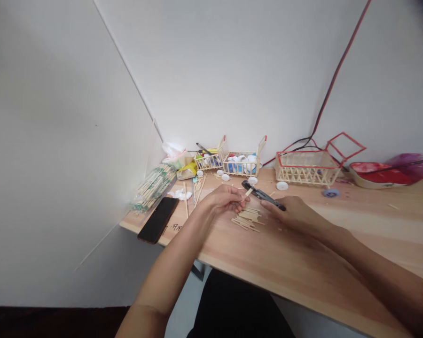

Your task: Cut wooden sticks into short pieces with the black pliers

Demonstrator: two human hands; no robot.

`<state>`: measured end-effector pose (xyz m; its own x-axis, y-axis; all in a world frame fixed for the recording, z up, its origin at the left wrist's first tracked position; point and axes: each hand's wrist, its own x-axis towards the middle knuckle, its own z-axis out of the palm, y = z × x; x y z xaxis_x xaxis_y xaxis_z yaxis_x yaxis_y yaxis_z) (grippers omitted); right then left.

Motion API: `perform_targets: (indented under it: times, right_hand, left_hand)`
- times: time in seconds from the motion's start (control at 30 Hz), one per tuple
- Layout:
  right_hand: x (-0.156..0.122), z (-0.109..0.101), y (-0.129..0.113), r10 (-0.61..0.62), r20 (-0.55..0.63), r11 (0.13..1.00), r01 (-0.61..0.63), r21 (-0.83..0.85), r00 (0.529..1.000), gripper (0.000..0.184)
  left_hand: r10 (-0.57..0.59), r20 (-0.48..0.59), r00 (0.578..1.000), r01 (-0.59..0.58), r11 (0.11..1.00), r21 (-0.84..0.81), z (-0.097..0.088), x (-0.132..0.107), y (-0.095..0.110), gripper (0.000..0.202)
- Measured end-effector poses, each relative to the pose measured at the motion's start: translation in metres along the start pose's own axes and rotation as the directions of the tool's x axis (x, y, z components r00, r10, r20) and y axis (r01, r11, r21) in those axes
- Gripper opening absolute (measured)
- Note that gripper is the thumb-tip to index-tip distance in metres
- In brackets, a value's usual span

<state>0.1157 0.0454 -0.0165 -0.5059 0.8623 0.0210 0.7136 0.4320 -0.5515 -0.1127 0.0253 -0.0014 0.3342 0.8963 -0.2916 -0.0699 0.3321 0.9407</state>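
Note:
My left hand is closed, pinching a short pale wooden stick between the fingertips. The stick's free end is close to the head of dark pliers; I cannot tell whether they touch. Wrapped round the handles of the pliers is my right hand. Below both hands, a loose pile of short cut sticks lies on the wooden table.
Along the wall stand a small stick cart, another cart holding bottle caps and a larger red-rimmed cart. A red-lined container sits at right. Bagged sticks and a phone lie at left.

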Motion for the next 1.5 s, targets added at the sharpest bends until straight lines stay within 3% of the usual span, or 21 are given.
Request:
perform_targets:
  times: [0.7, 0.83, 0.93, 1.0, 1.1, 1.2, 1.33, 1.4, 1.5]
  right_hand:
    - [-0.001, 0.003, -0.002, -0.077, -0.078, 0.997, 0.074, -0.032, 0.994, 0.059]
    - [0.003, -0.001, 0.006, -0.005, -0.110, 1.000, 0.005, 0.004, 0.994, 0.062]
    - [0.006, -0.007, 0.016, 0.106, -0.218, 0.994, -0.095, 0.060, 0.970, 0.062]
    - [0.007, -0.010, 0.022, 0.167, -0.250, 0.983, -0.140, 0.123, 0.954, 0.062]
    - [0.008, -0.013, 0.024, 0.209, -0.240, 0.970, -0.170, 0.174, 0.948, 0.063]
    - [0.007, -0.013, 0.022, 0.162, -0.237, 0.983, -0.136, 0.122, 0.958, 0.062]
    - [0.007, -0.013, 0.021, 0.122, -0.238, 0.991, -0.107, 0.074, 0.964, 0.062]
    - [0.007, -0.013, 0.021, 0.123, -0.236, 0.991, -0.105, 0.087, 0.964, 0.062]
    - [0.008, -0.013, 0.022, 0.123, -0.250, 0.990, -0.102, 0.096, 0.960, 0.062]
  left_hand:
    - [0.049, 0.043, 0.998, -0.051, 0.998, 0.045, -0.003, -0.006, 0.009, 0.027]
    - [0.122, -0.046, 0.991, -0.114, 0.981, 0.157, -0.006, -0.010, 0.007, 0.030]
    - [0.259, -0.186, 0.948, -0.161, 0.892, 0.423, -0.004, -0.007, 0.000, 0.019]
    - [0.372, -0.219, 0.902, -0.156, 0.754, 0.638, 0.001, -0.002, -0.006, 0.013]
    - [0.465, -0.140, 0.874, -0.164, 0.554, 0.817, 0.009, 0.007, -0.015, 0.013]
    - [0.456, -0.048, 0.889, -0.186, 0.454, 0.872, 0.015, 0.011, -0.020, 0.012]
    - [0.440, 0.025, 0.898, -0.217, 0.392, 0.894, 0.018, 0.009, -0.024, 0.017]
    - [0.438, 0.040, 0.898, -0.238, 0.406, 0.883, 0.017, 0.006, -0.024, 0.017]
    - [0.472, -0.105, 0.875, -0.183, 0.524, 0.832, 0.006, 0.004, -0.019, 0.017]
